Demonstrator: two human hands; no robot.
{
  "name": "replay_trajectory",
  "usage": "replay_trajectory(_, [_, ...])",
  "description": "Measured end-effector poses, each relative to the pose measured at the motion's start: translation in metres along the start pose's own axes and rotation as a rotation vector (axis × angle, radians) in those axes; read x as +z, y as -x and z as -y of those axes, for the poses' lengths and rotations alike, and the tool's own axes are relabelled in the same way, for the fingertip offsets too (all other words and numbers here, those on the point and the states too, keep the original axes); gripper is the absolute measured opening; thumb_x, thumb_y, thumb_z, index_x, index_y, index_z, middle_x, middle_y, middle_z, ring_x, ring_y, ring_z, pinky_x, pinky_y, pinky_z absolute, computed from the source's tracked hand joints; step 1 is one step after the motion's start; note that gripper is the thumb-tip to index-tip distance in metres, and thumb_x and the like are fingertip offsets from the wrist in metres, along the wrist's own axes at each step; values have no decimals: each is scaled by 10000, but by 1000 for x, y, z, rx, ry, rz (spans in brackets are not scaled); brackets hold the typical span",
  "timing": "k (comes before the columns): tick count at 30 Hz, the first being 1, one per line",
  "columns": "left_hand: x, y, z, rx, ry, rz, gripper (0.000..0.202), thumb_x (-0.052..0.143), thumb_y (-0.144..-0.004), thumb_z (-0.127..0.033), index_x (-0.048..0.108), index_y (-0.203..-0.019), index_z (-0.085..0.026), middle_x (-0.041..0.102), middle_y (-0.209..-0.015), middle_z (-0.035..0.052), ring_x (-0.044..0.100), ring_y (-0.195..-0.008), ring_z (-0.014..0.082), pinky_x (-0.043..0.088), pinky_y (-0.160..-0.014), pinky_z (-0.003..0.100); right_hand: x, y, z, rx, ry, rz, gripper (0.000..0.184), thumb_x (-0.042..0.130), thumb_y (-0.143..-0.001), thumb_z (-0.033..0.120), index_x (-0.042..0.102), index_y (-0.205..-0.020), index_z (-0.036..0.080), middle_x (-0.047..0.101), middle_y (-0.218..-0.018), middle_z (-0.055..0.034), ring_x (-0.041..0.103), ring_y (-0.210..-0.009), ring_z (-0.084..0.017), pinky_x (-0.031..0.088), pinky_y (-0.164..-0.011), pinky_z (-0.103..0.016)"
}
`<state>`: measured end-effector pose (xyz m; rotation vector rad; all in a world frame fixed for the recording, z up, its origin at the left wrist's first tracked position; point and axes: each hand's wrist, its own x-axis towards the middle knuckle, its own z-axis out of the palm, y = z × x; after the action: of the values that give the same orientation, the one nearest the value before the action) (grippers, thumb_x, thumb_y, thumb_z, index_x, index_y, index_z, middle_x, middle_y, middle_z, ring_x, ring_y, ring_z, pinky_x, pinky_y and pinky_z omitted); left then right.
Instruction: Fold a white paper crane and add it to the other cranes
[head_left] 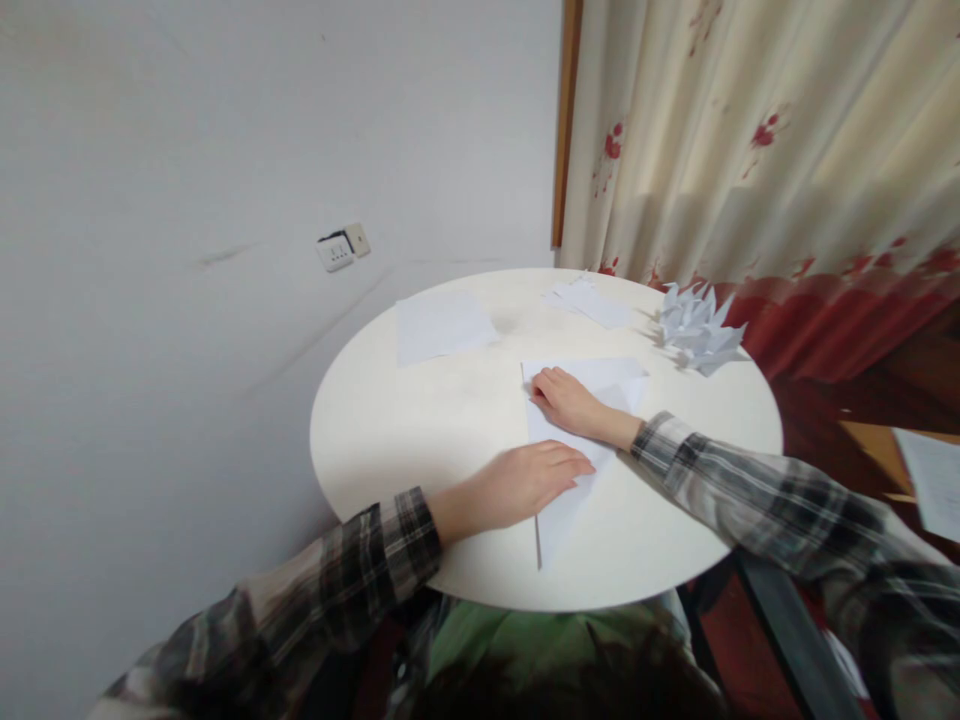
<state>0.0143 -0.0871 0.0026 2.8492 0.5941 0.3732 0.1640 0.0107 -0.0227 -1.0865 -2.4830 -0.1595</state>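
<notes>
A white sheet of paper (pixel 564 515), folded to a triangle, lies on the round white table (pixel 420 440). My left hand (pixel 529 480) rests flat across its lower part, fingers stretched to the right and close together. Higher up, near the paper's upper left corner, my right hand (pixel 562 400) presses down with its fingers curled in. Whether those fingers pinch anything is hidden beneath the hand.
Flat white sheets (pixel 442 325) lie at the table's far left. Smaller paper pieces (pixel 592 300) sit at the back, and several pointed folded paper shapes (pixel 697 325) cluster at the right edge. A wall (pixel 187 150) and a curtain (pixel 750 150) stand behind.
</notes>
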Motion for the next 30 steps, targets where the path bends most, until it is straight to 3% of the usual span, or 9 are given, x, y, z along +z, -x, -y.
replay_trajectory(7, [10, -33, 2, -84, -216, -49, 287, 330, -949, -279, 524, -1132, -173, 554, -973, 47, 503, -919, 173, 442, -784, 284, 7, -4, -4, 2, 41, 0, 99, 473, -867, 207, 535, -863, 130, 555, -835, -77, 445, -769, -199, 358, -691, -303])
replay_trajectory(15, [14, -38, 3, -39, -330, -7, 307, 278, -965, -274, 517, -1143, -202, 471, -869, 33, 441, -798, 160, 355, -641, 256, 7, -5, -2, 7, 52, -12, 107, 448, -871, 195, 535, -856, 135, 551, -827, -79, 439, -752, -191, 349, -678, -303])
replay_trajectory(22, [14, -38, 5, -32, -350, 32, 323, 283, -964, -256, 449, -1241, -253, 447, -842, 30, 431, -750, 162, 324, -608, 263, 8, -6, -2, 4, 61, -20, 121, 429, -874, 185, 536, -861, 132, 551, -822, -82, 442, -761, -196, 350, -681, -307])
replay_trajectory(30, [15, -32, -5, -26, -353, 15, 350, 210, -976, -272, 480, -1181, -183, 477, -869, 42, 453, -815, 173, 360, -660, 279, 4, -5, -1, 24, 16, -24, 115, 427, -874, 186, 527, -846, 136, 556, -830, -84, 443, -769, -192, 355, -695, -308])
